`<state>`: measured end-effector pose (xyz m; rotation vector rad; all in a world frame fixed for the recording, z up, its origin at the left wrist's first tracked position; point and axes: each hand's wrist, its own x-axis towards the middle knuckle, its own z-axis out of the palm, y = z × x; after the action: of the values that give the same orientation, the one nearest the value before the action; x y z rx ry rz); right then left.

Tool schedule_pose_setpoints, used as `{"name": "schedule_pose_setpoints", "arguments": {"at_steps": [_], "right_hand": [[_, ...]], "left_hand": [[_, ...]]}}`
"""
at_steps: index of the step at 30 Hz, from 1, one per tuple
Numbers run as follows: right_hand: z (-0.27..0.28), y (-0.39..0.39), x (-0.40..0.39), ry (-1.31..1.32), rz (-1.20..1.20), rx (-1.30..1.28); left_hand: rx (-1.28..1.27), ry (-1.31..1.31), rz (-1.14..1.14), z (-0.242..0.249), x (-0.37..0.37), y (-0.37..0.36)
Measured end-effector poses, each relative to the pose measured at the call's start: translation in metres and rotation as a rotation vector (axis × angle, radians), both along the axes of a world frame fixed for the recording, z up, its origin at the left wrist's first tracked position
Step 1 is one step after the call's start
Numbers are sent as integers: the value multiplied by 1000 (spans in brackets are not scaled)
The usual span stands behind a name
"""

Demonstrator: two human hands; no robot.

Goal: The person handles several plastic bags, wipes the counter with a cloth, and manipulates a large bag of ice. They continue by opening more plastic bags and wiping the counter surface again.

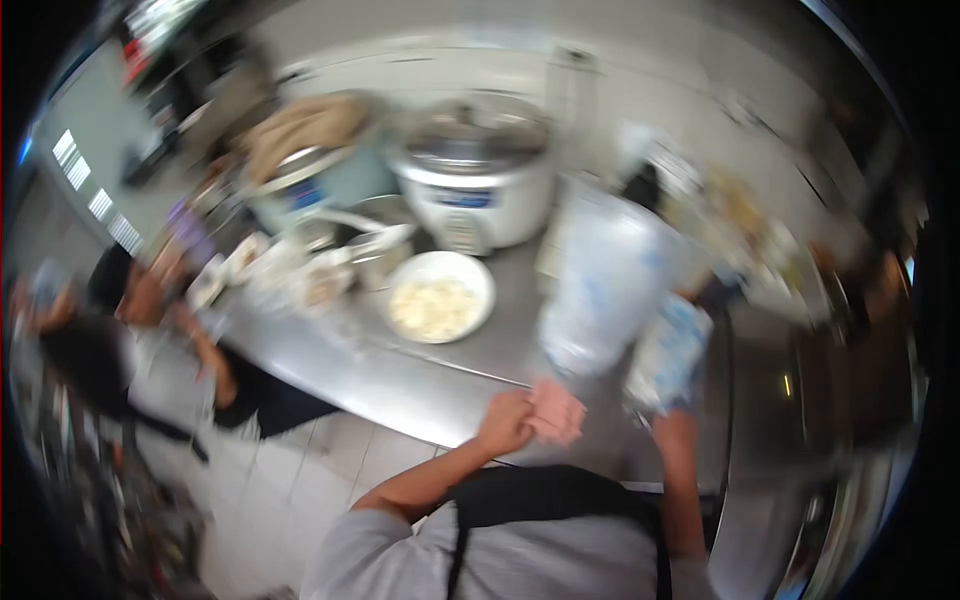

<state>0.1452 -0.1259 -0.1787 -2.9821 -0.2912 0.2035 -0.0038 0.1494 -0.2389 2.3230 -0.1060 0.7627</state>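
Note:
My left hand [505, 425] is closed on a crumpled pink cloth [558, 412] above the front edge of the steel counter. Further right, my right hand [674, 425] meets the lower end of a white and blue plastic packet [672, 350]. Blur and the packet hide its fingers, so I cannot see whether it grips. Beyond the cloth stands a large, clear plastic bag [612, 275] with bluish contents. To the left of that bag, a white bowl [487, 290] holds pale, chunky pieces of food.
A big rice cooker [470, 195] stands at the back, beside a second pot [285, 205] topped with a brown cloth [305, 130]. Small containers [325, 280] crowd the counter's left part. Another person [165, 350] is at the left edge. Blurred items [760, 240] fill the back right.

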Motion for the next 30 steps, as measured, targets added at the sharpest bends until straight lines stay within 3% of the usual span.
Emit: {"name": "schedule_pose_setpoints", "arguments": {"at_steps": [2,4,6,12,18,21,24,27,30], "right_hand": [[15,20,8,217,-65,-66],[-88,-26,51,-348,314,-156],[-48,-2,44,-267,272,-269],[-37,-1,43,-257,247,-320],[-69,-24,58,-626,286,117],[-54,-31,62,-347,387,298],[-24,-19,45,-254,210,610],[17,-14,38,-50,221,222],[45,-5,16,-183,357,339]], "left_hand": [[-29,100,-31,11,-6,1],[23,168,11,13,-8,-1],[-22,182,14,18,-11,-1],[-22,148,-7,14,-10,-1],[-24,176,4,18,-10,-1],[6,82,19,13,-9,-2],[3,101,19,13,-9,-2],[-5,117,20,16,-11,-2],[-3,107,12,15,-10,-2]]}}
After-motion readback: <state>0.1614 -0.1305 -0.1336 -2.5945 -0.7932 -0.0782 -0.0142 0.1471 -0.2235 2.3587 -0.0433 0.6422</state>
